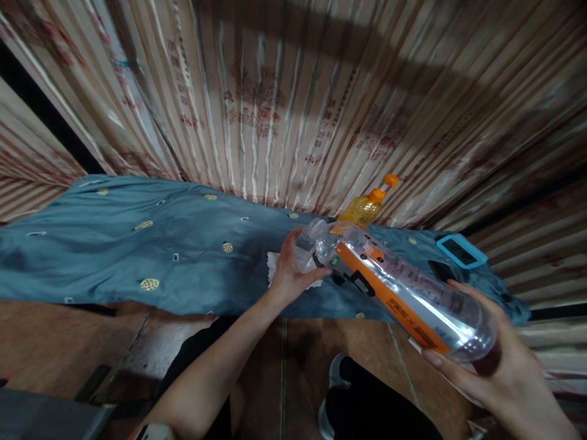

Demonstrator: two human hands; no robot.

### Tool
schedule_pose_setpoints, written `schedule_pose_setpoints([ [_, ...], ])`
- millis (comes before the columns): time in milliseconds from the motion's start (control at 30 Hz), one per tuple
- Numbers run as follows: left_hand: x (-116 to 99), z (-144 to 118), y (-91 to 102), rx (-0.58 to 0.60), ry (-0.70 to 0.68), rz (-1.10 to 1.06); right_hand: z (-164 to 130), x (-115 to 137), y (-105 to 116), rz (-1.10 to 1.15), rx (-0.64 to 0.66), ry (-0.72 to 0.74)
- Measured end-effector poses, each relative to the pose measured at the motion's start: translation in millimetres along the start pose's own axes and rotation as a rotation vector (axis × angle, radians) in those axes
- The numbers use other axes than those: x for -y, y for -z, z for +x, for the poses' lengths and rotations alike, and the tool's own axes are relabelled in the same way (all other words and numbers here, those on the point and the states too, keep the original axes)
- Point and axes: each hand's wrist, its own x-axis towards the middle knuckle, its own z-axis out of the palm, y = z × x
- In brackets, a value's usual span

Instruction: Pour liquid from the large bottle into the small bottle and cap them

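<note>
My right hand (509,366) is wrapped round the bottom end of a large clear plastic bottle (403,293) with an orange and grey label. The bottle is tilted, its neck down toward the left. Closed round a small clear container (306,244) is my left hand (288,275), with the thumb on the near side. The large bottle's neck meets or overlaps the container's upper part; whether they touch, I cannot tell. Liquid inside either one is hard to make out. Beneath the left hand, a white tissue or cloth (271,269) lies partly hidden.
A yellow pump bottle (362,209) with an orange top stands behind the large bottle. To the right lie a blue-framed device (461,250) and a dark flat object. Teal patterned cloth (114,244) covers the narrow surface; a striped curtain (257,110) hangs behind it.
</note>
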Motion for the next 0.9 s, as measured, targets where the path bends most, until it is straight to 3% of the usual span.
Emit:
schedule_pose_setpoints([
  [467, -1.3, 0.5, 0.3, 0.001, 0.008, -0.021, 0.3, 1.5, -1.0, 0.123, 0.002, -0.127],
  [900, -1.9, -0.4, 2.4, 0.026, 0.017, -0.016, -1.4, 3.9, 1.3, 0.121, -0.014, -0.047],
])
